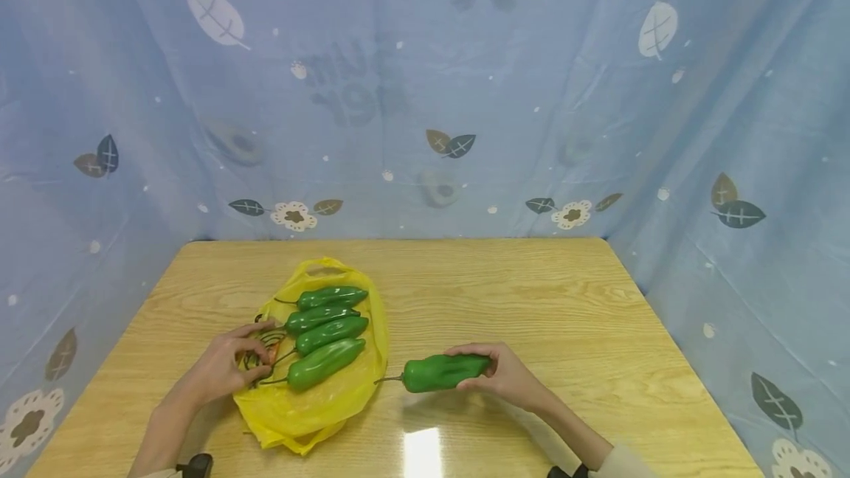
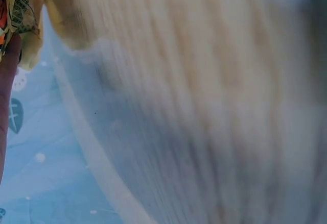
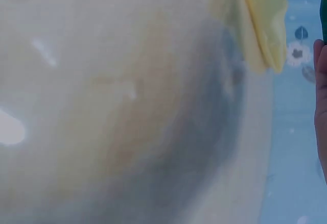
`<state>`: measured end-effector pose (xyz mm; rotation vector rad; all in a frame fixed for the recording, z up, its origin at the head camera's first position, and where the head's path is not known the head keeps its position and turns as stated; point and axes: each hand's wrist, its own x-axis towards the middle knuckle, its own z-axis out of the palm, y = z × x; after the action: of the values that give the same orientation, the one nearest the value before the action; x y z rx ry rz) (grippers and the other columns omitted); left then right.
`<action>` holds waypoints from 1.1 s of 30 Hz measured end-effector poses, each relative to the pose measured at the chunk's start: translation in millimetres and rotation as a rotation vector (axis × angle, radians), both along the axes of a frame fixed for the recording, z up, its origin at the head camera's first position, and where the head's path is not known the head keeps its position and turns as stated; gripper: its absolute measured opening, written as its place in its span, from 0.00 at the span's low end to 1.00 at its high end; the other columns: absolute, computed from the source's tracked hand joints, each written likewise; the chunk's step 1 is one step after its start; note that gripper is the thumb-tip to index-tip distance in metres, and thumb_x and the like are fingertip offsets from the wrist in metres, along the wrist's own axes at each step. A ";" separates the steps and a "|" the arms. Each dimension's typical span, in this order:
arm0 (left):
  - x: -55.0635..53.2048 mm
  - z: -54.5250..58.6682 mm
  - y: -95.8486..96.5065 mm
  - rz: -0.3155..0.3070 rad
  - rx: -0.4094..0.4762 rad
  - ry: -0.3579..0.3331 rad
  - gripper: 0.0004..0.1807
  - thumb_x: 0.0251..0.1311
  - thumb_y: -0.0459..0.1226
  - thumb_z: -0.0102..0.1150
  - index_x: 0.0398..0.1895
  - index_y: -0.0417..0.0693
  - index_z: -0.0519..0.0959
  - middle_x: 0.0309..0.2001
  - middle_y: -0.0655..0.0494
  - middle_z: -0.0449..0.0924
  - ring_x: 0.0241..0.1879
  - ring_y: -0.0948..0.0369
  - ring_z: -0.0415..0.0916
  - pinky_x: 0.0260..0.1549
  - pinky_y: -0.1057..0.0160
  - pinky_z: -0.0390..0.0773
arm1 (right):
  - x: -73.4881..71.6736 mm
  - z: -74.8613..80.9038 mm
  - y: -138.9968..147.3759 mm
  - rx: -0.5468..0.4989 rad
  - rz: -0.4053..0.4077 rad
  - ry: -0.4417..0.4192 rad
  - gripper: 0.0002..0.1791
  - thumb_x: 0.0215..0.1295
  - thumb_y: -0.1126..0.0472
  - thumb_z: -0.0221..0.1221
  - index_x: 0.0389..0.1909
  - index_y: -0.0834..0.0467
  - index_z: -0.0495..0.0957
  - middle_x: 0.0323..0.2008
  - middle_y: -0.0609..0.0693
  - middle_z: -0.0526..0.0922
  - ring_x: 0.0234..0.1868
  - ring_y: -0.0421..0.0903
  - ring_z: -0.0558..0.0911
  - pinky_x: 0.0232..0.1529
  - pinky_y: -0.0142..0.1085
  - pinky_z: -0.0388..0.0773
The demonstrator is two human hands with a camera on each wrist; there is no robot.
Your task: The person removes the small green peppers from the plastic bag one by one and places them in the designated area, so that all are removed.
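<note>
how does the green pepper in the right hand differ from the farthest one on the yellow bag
The held pepper is gripped by the right hand; the farthest pepper lies untouched on the yellow bag. The held pepper looks thicker in the head view than the farthest pepper. Both are green, stems pointing left.

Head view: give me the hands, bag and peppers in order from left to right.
Left hand → yellow bag with four green peppers lying on it → single green pepper off the bag → right hand holding that single pepper's blunt end.
</note>
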<state>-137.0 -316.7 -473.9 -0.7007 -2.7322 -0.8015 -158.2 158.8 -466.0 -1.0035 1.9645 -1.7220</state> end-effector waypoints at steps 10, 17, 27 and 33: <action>3.3 -0.5 -0.9 0.027 0.018 -0.042 0.12 0.46 0.37 0.74 0.24 0.66 0.80 0.57 0.40 0.75 0.53 0.35 0.72 0.43 0.38 0.73 | 9.0 -13.0 18.3 0.016 0.023 -0.062 0.26 0.61 0.68 0.62 0.59 0.72 0.70 0.57 0.74 0.71 0.48 0.41 0.79 0.44 0.33 0.79; 2.1 0.1 -0.9 0.023 0.021 -0.037 0.13 0.45 0.36 0.75 0.24 0.66 0.80 0.58 0.41 0.75 0.54 0.36 0.72 0.45 0.37 0.73 | -0.6 -13.7 20.2 0.106 -0.033 -0.078 0.28 0.59 0.63 0.65 0.59 0.68 0.72 0.58 0.69 0.72 0.43 0.40 0.79 0.37 0.28 0.78; 0.1 -0.4 -2.8 0.028 0.003 -0.057 0.14 0.46 0.35 0.74 0.24 0.67 0.80 0.58 0.42 0.75 0.54 0.37 0.72 0.45 0.39 0.74 | -27.0 -13.3 15.1 0.177 -0.068 -0.046 0.28 0.58 0.62 0.66 0.59 0.65 0.74 0.59 0.66 0.72 0.47 0.43 0.78 0.42 0.32 0.78; -1.9 0.9 -1.4 0.026 0.001 -0.079 0.13 0.47 0.36 0.74 0.24 0.66 0.80 0.57 0.42 0.75 0.54 0.37 0.72 0.45 0.40 0.74 | -45.8 -8.2 15.1 0.179 -0.082 -0.067 0.26 0.59 0.62 0.66 0.59 0.60 0.75 0.59 0.63 0.73 0.40 0.43 0.78 0.35 0.29 0.76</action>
<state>-138.9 -318.1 -473.0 -0.6455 -2.8043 -0.8427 -204.1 173.9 -474.2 -0.8041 2.0994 -1.5654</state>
